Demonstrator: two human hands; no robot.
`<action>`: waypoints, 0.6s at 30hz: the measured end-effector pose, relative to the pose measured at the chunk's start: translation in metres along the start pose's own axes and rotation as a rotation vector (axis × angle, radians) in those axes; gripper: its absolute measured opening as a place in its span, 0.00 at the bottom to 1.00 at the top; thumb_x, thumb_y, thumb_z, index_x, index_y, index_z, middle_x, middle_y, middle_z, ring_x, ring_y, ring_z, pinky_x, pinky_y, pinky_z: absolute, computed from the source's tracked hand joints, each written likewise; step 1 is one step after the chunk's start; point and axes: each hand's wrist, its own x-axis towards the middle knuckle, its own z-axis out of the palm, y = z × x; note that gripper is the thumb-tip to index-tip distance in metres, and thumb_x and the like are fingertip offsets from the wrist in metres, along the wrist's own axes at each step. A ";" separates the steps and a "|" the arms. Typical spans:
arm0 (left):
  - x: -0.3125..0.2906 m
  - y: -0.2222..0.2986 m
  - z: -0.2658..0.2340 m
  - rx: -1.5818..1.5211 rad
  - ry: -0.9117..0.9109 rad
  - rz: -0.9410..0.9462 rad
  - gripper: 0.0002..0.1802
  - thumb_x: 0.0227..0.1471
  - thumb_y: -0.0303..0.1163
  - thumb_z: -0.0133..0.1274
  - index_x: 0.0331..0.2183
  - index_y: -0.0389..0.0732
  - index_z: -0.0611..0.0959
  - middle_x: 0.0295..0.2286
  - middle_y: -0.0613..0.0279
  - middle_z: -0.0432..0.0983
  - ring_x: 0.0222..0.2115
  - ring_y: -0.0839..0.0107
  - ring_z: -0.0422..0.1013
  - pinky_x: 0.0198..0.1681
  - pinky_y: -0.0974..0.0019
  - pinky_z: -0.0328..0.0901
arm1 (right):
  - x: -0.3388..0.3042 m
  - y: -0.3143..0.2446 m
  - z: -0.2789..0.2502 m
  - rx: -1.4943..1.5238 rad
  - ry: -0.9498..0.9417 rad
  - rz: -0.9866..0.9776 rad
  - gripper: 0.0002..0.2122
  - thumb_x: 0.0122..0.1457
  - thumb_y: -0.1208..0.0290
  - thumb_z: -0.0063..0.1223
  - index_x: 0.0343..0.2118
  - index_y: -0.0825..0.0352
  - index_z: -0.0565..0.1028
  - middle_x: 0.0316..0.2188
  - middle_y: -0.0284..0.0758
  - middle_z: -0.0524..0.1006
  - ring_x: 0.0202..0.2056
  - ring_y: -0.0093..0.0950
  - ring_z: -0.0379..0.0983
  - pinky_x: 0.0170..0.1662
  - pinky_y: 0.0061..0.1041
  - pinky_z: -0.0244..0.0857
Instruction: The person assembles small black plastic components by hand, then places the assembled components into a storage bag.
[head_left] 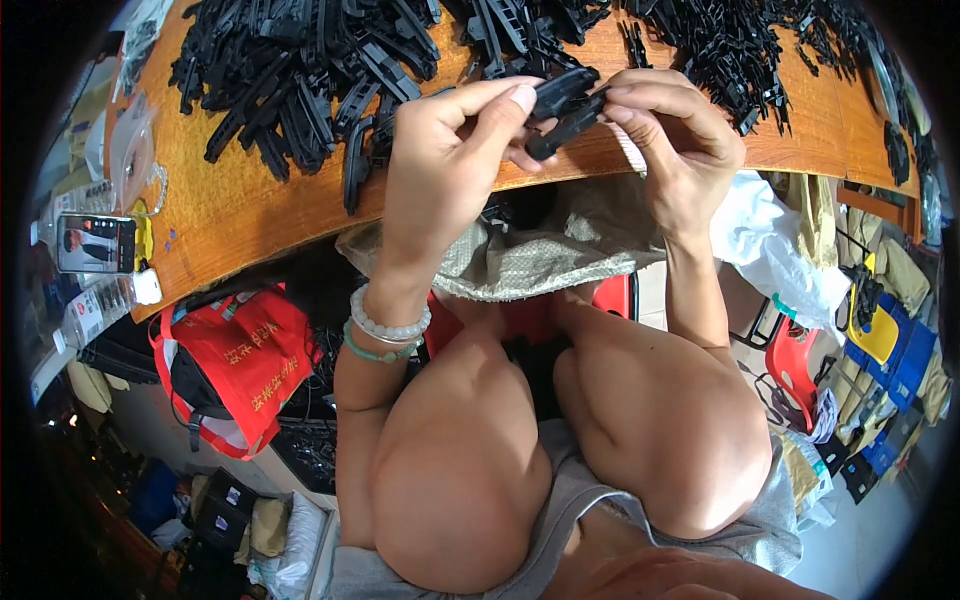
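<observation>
Above the table's front edge, my left hand pinches a glossy black plastic part between thumb and fingers. My right hand grips the end of a slim black plastic strip with thumb and forefinger. Both pieces sit close together between my hands, one just above the other; whether they are joined I cannot tell. Beyond my left hand lies a large heap of long black plastic parts. Smaller black pieces are piled beyond my right hand. A woven sack hangs open below my hands, with dark contents.
The wooden table curves across the front. At its left edge are a phone with a lit screen and a plastic bottle. A red bag stands below left. White plastic and a red chair are at right.
</observation>
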 end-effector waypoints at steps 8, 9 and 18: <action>-0.009 0.010 0.011 -0.084 -0.102 -0.054 0.17 0.53 0.25 0.49 0.43 0.24 0.72 0.31 0.48 0.76 0.25 0.67 0.75 0.27 0.72 0.71 | -0.003 0.001 0.003 -0.184 0.081 -0.174 0.06 0.47 0.87 0.54 0.29 0.74 0.77 0.30 0.41 0.77 0.33 0.28 0.74 0.37 0.22 0.68; -0.010 0.009 0.013 0.001 -0.118 0.047 0.17 0.52 0.23 0.49 0.44 0.24 0.72 0.31 0.48 0.76 0.26 0.66 0.76 0.27 0.72 0.71 | -0.004 0.001 0.003 -0.214 0.073 -0.203 0.06 0.47 0.87 0.54 0.30 0.74 0.76 0.30 0.41 0.77 0.33 0.28 0.74 0.37 0.22 0.68; -0.016 0.001 0.007 0.351 -0.053 0.248 0.15 0.47 0.24 0.55 0.39 0.29 0.75 0.25 0.50 0.76 0.23 0.66 0.76 0.25 0.69 0.68 | -0.005 -0.011 -0.001 -0.216 -0.074 -0.075 0.07 0.44 0.84 0.58 0.29 0.72 0.77 0.26 0.38 0.76 0.29 0.26 0.73 0.32 0.21 0.66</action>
